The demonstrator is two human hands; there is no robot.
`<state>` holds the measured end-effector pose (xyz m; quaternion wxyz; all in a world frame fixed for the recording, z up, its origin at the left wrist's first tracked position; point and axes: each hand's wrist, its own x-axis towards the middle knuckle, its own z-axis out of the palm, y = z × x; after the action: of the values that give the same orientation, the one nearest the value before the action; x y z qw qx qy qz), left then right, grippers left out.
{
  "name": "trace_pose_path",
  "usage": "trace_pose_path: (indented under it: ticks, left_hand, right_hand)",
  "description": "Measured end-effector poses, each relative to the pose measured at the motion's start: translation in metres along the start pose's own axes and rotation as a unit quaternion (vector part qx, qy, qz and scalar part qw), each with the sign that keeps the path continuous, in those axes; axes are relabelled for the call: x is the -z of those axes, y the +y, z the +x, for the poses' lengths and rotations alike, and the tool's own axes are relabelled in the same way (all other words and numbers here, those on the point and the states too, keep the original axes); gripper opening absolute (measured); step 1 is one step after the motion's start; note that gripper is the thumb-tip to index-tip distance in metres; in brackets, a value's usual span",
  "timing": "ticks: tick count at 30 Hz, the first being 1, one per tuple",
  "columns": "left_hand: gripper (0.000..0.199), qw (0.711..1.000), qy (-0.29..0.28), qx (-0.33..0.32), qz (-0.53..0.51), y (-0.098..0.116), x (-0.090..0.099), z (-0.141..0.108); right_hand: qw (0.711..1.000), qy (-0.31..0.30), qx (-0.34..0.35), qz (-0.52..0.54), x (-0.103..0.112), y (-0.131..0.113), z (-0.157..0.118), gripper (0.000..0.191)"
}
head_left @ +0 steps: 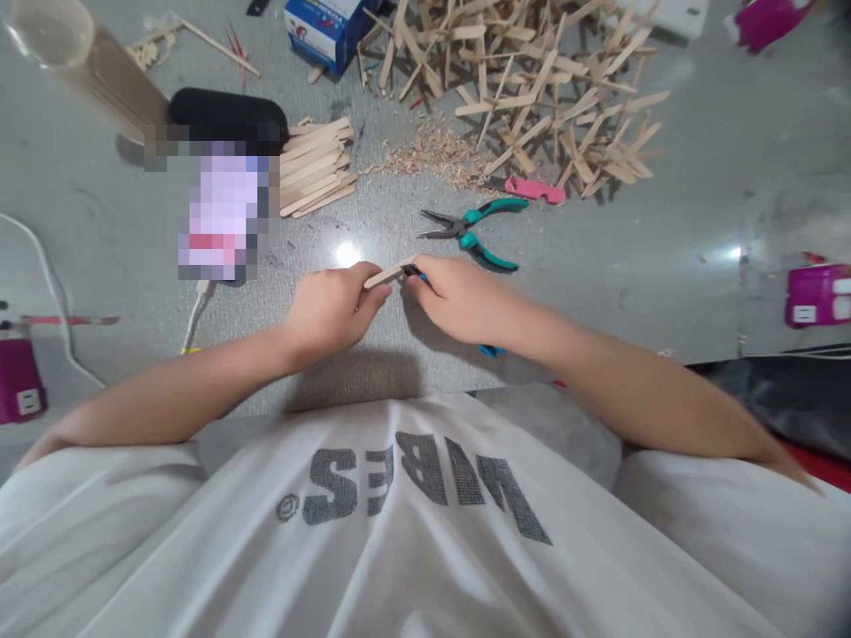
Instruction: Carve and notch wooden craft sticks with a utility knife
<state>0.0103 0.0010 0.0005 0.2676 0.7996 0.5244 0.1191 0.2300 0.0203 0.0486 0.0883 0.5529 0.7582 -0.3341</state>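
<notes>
Between my hands, near the table's front edge, is a pale wooden stick (389, 276). My left hand (337, 310) pinches its left end between thumb and fingers. My right hand (458, 297) is closed around a tool with a dark tip (410, 269) and a bit of blue; the tip meets the stick's right end, and most of the tool is hidden in the palm. Pliers with teal handles (469, 232) lie just beyond my right hand. A bundle of flat wooden sticks (317, 168) rests farther back on the left.
A large heap of crossed sticks (532, 80) covers the back, with wood shavings (439, 155) and a pink cutter (535, 190) before it. A blue box (325, 34), black case (230, 117), blurred phone (222, 213), tall clear container (86, 66) and purple object (817, 295) also lie about.
</notes>
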Motion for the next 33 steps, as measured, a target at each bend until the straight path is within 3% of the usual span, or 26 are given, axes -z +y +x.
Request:
trace_pose_path:
  ticks: [6,12,15,21,33]
  left_hand:
    - [0.042,0.99,-0.011,0.013,-0.139,-0.003,0.007,0.004]
    - [0.045,0.982,-0.021,0.035,-0.187,-0.001,0.007,0.0]
    - [0.041,0.974,-0.004,0.013,-0.225,-0.001,0.004,-0.002]
    - [0.039,0.96,0.022,-0.004,-0.28,-0.004,-0.002,-0.005]
    - [0.054,0.927,0.042,0.043,-0.371,0.0,-0.002,-0.005]
  right_hand:
    - [0.999,0.011,0.015,0.041,-0.013,-0.001,-0.005,0.032]
    - [0.989,0.018,0.044,0.14,-0.026,0.009,-0.005,0.022]
    - [0.969,0.01,0.068,0.237,-0.028,0.015,-0.006,0.023]
    - [0.903,-0.046,0.038,0.425,-0.031,0.016,-0.006,0.021]
    - [0.834,-0.053,0.054,0.547,-0.037,0.018,-0.004,0.023]
